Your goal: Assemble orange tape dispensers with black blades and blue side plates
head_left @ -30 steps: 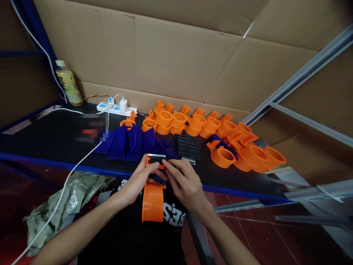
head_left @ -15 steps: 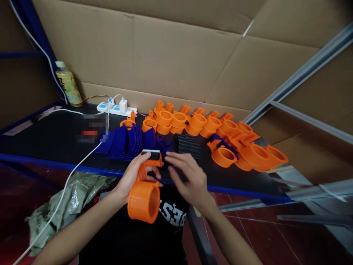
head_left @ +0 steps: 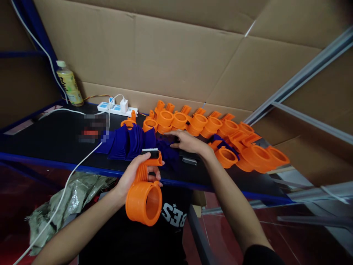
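My left hand point(head_left: 131, 176) grips the handle of an orange plastic tape dispenser point(head_left: 145, 197), held in front of the table edge with its round drum toward me and a black toothed blade point(head_left: 150, 152) at its top. My right hand point(head_left: 187, 142) reaches out over the table and rests on the stack of black blades point(head_left: 190, 159), fingers extended flat toward the pile of blue parts point(head_left: 129, 141).
Several more orange dispensers point(head_left: 209, 127) lie in rows along the back and right of the black table point(head_left: 49, 138). A power strip point(head_left: 116, 108), a white cable point(head_left: 82, 158) and a drink bottle point(head_left: 69, 84) stand at the left. Cardboard walls the back.
My right hand left the dispenser and reached forward onto the black blades. My left hand turned the dispenser so that its drum opening faces me.
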Motion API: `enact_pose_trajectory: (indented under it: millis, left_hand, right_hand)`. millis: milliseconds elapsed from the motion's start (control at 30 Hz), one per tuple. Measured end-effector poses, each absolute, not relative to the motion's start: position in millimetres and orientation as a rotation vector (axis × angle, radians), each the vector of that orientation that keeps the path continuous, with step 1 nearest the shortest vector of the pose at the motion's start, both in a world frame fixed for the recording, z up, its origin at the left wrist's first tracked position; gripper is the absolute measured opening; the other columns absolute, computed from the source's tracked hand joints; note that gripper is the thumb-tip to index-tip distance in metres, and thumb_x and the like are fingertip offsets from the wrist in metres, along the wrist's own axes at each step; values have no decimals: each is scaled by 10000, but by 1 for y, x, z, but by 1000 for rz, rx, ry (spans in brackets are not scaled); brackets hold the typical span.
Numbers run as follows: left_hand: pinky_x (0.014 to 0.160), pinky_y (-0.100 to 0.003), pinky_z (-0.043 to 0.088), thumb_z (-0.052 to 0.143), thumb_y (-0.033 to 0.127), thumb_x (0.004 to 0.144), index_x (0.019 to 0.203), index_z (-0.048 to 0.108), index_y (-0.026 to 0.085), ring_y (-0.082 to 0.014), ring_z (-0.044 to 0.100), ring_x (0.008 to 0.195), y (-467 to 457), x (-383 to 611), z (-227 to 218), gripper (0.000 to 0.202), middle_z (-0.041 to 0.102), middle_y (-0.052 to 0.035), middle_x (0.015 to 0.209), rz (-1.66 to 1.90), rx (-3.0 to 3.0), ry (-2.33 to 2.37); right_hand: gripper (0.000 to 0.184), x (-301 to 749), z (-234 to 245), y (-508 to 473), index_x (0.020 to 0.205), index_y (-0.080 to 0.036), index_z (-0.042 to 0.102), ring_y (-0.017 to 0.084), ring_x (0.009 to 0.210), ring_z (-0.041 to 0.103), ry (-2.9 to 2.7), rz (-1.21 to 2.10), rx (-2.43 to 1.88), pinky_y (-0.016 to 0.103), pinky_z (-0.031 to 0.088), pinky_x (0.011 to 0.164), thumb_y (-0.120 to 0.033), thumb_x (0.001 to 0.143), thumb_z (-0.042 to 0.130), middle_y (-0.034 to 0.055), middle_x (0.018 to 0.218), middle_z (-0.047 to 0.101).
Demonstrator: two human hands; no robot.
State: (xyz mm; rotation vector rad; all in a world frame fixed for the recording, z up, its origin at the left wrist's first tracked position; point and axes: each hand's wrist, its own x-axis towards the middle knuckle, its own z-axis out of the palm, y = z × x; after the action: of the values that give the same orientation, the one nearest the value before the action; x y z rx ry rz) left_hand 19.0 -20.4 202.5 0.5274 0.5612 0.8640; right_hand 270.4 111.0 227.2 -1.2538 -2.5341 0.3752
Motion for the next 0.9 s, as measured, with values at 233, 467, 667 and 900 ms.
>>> enact_pose_trajectory:
  millis: [233,467,667,900]
  left_hand:
    - [546,-306,604,650,497,891,962,711,104,-155,639,505,-17,20,201,404,687,-54,681,860,495,560]
    - [541,-286,601,616,465,920,975,700,92,-155,643,514,-23,25,204,386,650,-39,625,909,471,572]
    - [555,-296,602,674,380,883,1001,690,87,-155,648,543,-23,24,206,316,693,-68,708,941,447,583]
    - [559,-321,604,655,431,899,961,670,122,-179,657,533,-21,25,201,315,685,-65,662,897,453,637]
  right_hand:
    - [626,278,222,110,1370,-224,630,236,1123,656,-2545,356,-1317,406,496,1016,-78,779,773,104,1245,699]
    - [505,273,214,117,1273,-231,679,236,1077,667,-2518,348,-1308,385,511,990,-100,793,767,91,1179,711]
    - [443,274,228,99,1291,-190,616,208,1047,676,-2346,361,-1225,350,553,897,-217,862,724,86,1171,708]
    - [427,241,264,13,1340,-249,596,179,1038,672,-2380,296,-870,330,566,912,-184,922,654,47,1158,700]
